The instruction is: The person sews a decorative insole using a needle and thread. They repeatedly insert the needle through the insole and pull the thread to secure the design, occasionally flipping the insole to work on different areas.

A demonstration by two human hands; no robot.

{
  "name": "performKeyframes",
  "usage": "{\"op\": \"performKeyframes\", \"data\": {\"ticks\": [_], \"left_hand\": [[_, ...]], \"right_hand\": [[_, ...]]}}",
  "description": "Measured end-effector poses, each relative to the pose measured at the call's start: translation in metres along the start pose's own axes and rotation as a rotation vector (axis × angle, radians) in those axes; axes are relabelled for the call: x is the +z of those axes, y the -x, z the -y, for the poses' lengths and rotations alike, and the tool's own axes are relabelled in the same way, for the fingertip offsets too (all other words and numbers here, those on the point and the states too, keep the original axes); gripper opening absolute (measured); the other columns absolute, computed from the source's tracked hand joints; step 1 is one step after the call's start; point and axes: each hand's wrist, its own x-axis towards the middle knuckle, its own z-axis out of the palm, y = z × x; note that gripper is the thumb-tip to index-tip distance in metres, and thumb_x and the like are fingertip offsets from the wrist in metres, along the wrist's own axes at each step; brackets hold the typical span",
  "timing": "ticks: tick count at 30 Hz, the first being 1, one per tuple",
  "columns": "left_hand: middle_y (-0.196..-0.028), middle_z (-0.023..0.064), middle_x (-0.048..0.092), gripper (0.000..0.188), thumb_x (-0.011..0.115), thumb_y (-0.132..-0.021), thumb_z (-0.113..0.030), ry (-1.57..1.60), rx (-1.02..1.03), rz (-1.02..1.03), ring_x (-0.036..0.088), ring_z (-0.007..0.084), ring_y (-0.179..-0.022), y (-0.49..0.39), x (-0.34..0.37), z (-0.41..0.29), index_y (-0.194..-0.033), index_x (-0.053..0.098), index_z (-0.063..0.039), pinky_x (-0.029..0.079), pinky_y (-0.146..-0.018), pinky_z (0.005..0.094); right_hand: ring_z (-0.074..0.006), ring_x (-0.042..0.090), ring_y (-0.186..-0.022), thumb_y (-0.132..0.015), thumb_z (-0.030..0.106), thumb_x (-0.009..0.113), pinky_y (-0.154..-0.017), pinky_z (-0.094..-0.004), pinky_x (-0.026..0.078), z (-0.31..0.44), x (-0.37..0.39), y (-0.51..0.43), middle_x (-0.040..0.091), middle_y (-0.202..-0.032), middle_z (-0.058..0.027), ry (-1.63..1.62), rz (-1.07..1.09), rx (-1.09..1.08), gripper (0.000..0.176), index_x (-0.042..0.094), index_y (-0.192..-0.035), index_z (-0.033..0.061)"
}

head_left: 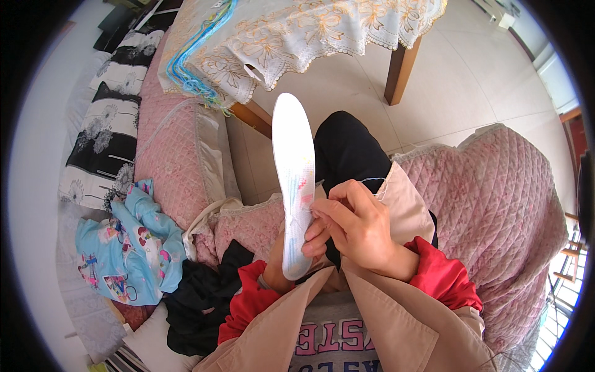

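A white shoe insole [294, 153] stands lengthwise before me, its sole face printed with a fine pattern and some red and yellow marks. My left hand [315, 244] grips its lower part from behind, fingers wrapping round the right edge. At that same edge, the thumb and index finger of my right hand [360, 223] are pinched on a fine thread next to the red marks. Whether a needle is between them is too small to tell. A loose loop of pale thread [384, 186] shows beyond my right knuckles.
Ahead is a table with a lace-edged cloth [320, 28], bearing a bundle of blue and green threads [186, 69]. Pink quilted covers [492, 200] lie on the seat around me. To the left are a light blue printed cloth [139, 242] and a black garment [204, 288].
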Motion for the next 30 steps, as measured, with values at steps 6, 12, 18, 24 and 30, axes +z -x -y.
{"op": "performKeyframes", "data": {"ticks": [6,12,18,24,30], "left_hand": [[-0.066,0.0011,0.042,0.021,0.039,-0.096,-0.027,-0.389,0.118,-0.085,0.041,0.0085,-0.049,-0.001,0.012,-0.001,-0.100,0.046,-0.007,0.034,-0.043,0.0194],[-0.080,0.0011,0.055,0.017,0.046,-0.094,-0.020,-0.640,0.338,-0.233,0.052,0.0070,-0.065,-0.003,0.033,0.008,-0.102,0.049,-0.006,0.042,-0.058,0.0177],[-0.101,0.0056,0.059,0.031,0.059,-0.086,-0.010,-0.884,0.388,-0.275,0.057,0.0097,-0.088,-0.001,0.038,0.009,-0.113,0.047,-0.001,0.045,-0.078,0.0236],[-0.102,0.0077,0.059,0.033,0.062,-0.083,-0.007,-1.040,0.449,-0.311,0.057,0.0102,-0.089,-0.004,0.038,0.013,-0.112,0.048,0.001,0.045,-0.078,0.0245],[-0.100,0.0068,0.060,0.032,0.062,-0.083,-0.006,-1.184,0.572,-0.353,0.056,0.0094,-0.087,-0.006,0.036,0.007,-0.111,0.050,0.003,0.046,-0.075,0.0230]], "right_hand": [[-0.0187,0.054,-0.067,-0.062,-0.002,0.065,-0.053,-0.0275,0.046,-0.003,-0.003,-0.001,0.050,-0.078,-0.0046,0.016,0.024,-0.011,0.025,0.065,-0.086,0.0068],[-0.0166,0.054,-0.064,-0.074,-0.002,0.065,-0.056,-0.0250,0.043,-0.015,-0.001,0.005,0.051,-0.077,-0.0060,-0.440,0.126,0.371,0.012,0.067,-0.084,0.0052],[-0.0063,0.054,-0.072,-0.082,-0.003,0.058,-0.065,-0.0208,0.045,-0.043,0.001,0.012,0.061,-0.084,-0.0015,-1.018,0.258,0.775,0.012,0.061,-0.093,-0.0016],[-0.0060,0.053,-0.069,-0.084,0.001,0.059,-0.062,-0.0201,0.045,-0.036,0.006,0.018,0.062,-0.086,-0.0014,-1.100,0.158,0.748,0.017,0.059,-0.101,-0.0009],[-0.0130,0.054,-0.068,-0.076,0.003,0.066,-0.058,-0.0246,0.045,-0.031,-0.009,0.008,0.055,-0.084,-0.0052,-0.352,-0.121,0.362,0.025,0.058,-0.099,0.0039]]}}
